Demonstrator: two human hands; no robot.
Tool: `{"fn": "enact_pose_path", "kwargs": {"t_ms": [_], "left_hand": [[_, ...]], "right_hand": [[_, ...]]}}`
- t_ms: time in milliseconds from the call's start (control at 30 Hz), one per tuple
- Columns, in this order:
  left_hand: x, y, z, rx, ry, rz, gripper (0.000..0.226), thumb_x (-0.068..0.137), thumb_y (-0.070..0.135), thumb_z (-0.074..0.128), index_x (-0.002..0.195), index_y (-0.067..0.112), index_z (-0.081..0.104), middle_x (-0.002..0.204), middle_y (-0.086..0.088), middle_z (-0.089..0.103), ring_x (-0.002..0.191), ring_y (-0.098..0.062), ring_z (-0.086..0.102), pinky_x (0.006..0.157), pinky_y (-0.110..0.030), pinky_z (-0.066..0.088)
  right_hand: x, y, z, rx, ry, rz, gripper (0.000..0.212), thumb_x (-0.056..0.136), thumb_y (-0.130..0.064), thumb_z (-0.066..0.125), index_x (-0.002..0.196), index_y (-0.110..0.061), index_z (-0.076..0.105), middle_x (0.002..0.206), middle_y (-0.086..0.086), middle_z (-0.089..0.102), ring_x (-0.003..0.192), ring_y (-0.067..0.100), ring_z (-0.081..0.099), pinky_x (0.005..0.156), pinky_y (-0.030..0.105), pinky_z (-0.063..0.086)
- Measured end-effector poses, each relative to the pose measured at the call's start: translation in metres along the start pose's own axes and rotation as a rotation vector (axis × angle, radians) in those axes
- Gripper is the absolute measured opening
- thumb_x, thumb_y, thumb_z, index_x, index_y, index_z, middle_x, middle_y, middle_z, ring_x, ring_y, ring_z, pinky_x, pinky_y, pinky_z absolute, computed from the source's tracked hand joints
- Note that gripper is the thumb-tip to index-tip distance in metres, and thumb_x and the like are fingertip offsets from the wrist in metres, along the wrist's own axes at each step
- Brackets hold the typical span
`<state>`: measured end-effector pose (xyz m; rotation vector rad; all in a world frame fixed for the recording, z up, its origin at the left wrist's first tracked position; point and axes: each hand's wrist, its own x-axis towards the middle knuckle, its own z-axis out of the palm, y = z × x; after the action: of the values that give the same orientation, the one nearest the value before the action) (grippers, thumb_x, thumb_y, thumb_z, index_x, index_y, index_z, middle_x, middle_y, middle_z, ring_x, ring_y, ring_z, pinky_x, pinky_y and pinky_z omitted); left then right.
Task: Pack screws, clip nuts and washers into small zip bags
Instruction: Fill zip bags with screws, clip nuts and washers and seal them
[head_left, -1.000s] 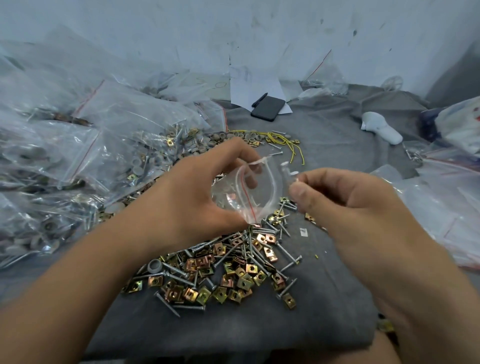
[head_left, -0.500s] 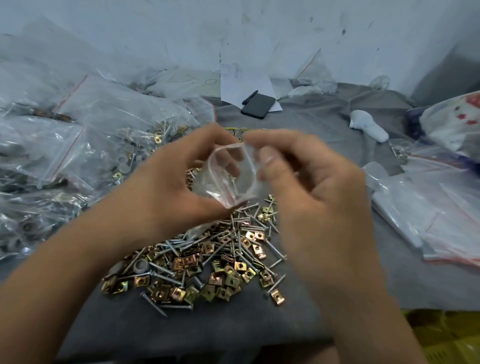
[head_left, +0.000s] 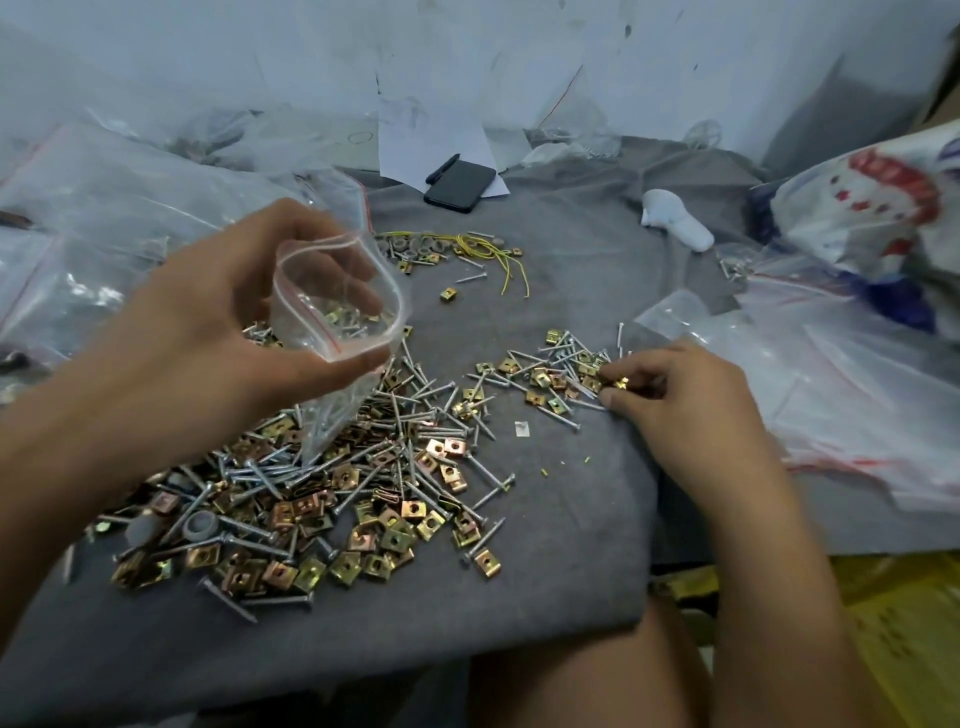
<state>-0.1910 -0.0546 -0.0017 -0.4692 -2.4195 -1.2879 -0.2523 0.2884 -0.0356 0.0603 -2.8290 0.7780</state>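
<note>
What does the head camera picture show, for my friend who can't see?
A left hand holds a small zip bag open while the right hand pinches a clip nut from scattered screws and clip nuts on grey cloth.

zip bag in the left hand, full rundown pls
The zip bag is small, of clear thin plastic with a red line along its zip edge. Its mouth is held open and faces up toward the camera, the body hanging down over the pile of screws and clip nuts on the grey cloth. The left hand grips it, thumb under the mouth and fingers behind. Some screws and at least one brassy nut show inside. Whether its bottom touches the pile cannot be told.
</note>
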Motion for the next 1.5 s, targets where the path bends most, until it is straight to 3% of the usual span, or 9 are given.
{"fn": "enact_pose_path", "kwargs": {"t_ms": [133, 267, 433, 600, 700, 800, 933, 1167, 1500], "left_hand": [[0.000, -0.004, 0.000, 0.011, 0.001, 0.014, 0.064, 0.075, 0.064, 0.089, 0.126, 0.037, 0.062, 0.120, 0.008, 0.077, 0.111, -0.015, 0.075, 0.095, -0.052, 0.058], [0.001, -0.001, 0.000, 0.005, -0.019, 0.004, 0.064, 0.074, 0.065, 0.089, 0.124, 0.037, 0.063, 0.119, 0.009, 0.077, 0.110, -0.014, 0.076, 0.095, -0.052, 0.058], [0.001, 0.007, -0.003, -0.004, -0.061, -0.032, 0.061, 0.072, 0.064, 0.087, 0.122, 0.037, 0.063, 0.117, 0.010, 0.077, 0.109, -0.014, 0.075, 0.094, -0.051, 0.059], [0.002, 0.010, -0.003, -0.007, -0.076, -0.032, 0.056, 0.072, 0.060, 0.087, 0.119, 0.038, 0.064, 0.115, 0.011, 0.077, 0.113, -0.015, 0.074, 0.103, -0.048, 0.055], [0.002, 0.012, -0.004, -0.002, -0.086, -0.043, 0.057, 0.068, 0.067, 0.083, 0.117, 0.044, 0.062, 0.117, 0.018, 0.076, 0.112, -0.004, 0.072, 0.095, -0.033, 0.057], [0.002, 0.016, -0.004, 0.021, -0.076, -0.041, 0.057, 0.066, 0.072, 0.079, 0.115, 0.049, 0.061, 0.117, 0.024, 0.075, 0.109, 0.007, 0.070, 0.087, -0.017, 0.053], [0.002, 0.015, -0.003, -0.005, -0.075, -0.047, 0.054, 0.068, 0.068, 0.082, 0.114, 0.048, 0.061, 0.117, 0.019, 0.076, 0.113, -0.001, 0.072, 0.097, -0.033, 0.054], [0.002, 0.014, -0.005, 0.003, -0.078, -0.047, 0.057, 0.072, 0.061, 0.086, 0.119, 0.036, 0.064, 0.118, 0.010, 0.076, 0.115, -0.013, 0.073, 0.102, -0.043, 0.056], [0.003, 0.018, -0.005, 0.001, -0.090, -0.035, 0.051, 0.072, 0.059, 0.084, 0.114, 0.039, 0.065, 0.117, 0.013, 0.076, 0.115, -0.010, 0.072, 0.105, -0.042, 0.052]], "right_hand": [[0.000, 0.005, 0.000, 0.002, 0.047, 0.011, 0.014, 0.083, -0.022, 0.084, 0.092, -0.033, 0.082, 0.088, -0.012, 0.071, 0.087, 0.014, 0.066, 0.083, 0.033, 0.053], [0.000, 0.009, 0.001, 0.017, 0.020, 0.056, 0.014, 0.085, -0.026, 0.084, 0.092, -0.031, 0.073, 0.081, -0.014, 0.067, 0.083, 0.016, 0.064, 0.078, 0.034, 0.050], [0.003, 0.013, 0.004, 0.000, 0.068, 0.068, 0.010, 0.090, -0.024, 0.079, 0.093, -0.021, 0.070, 0.091, -0.001, 0.071, 0.096, 0.027, 0.065, 0.084, 0.039, 0.050], [-0.007, -0.014, 0.001, 0.564, 0.152, -0.153, 0.011, 0.091, -0.016, 0.079, 0.096, -0.022, 0.071, 0.091, -0.003, 0.073, 0.086, 0.014, 0.068, 0.082, 0.033, 0.055], [-0.017, -0.051, 0.003, 0.980, 0.049, -0.339, 0.017, 0.088, -0.007, 0.080, 0.100, -0.014, 0.071, 0.094, 0.006, 0.076, 0.081, 0.015, 0.069, 0.075, 0.026, 0.057], [-0.027, -0.076, 0.009, 1.190, -0.018, -0.420, 0.023, 0.084, -0.005, 0.082, 0.103, -0.008, 0.070, 0.094, 0.011, 0.076, 0.077, 0.022, 0.071, 0.072, 0.027, 0.059], [-0.034, -0.093, 0.017, 1.358, -0.141, -0.386, 0.028, 0.081, -0.017, 0.085, 0.106, -0.010, 0.074, 0.088, 0.010, 0.076, 0.073, 0.024, 0.073, 0.070, 0.032, 0.060], [-0.044, -0.109, 0.027, 1.629, -0.403, -0.237, 0.024, 0.075, -0.024, 0.086, 0.093, -0.010, 0.080, 0.080, 0.011, 0.077, 0.066, 0.022, 0.076, 0.058, 0.028, 0.060], [-0.048, -0.112, 0.027, 1.701, -0.507, -0.264, 0.017, 0.081, -0.022, 0.079, 0.092, -0.010, 0.080, 0.080, 0.008, 0.076, 0.067, 0.019, 0.076, 0.058, 0.026, 0.061]]}}
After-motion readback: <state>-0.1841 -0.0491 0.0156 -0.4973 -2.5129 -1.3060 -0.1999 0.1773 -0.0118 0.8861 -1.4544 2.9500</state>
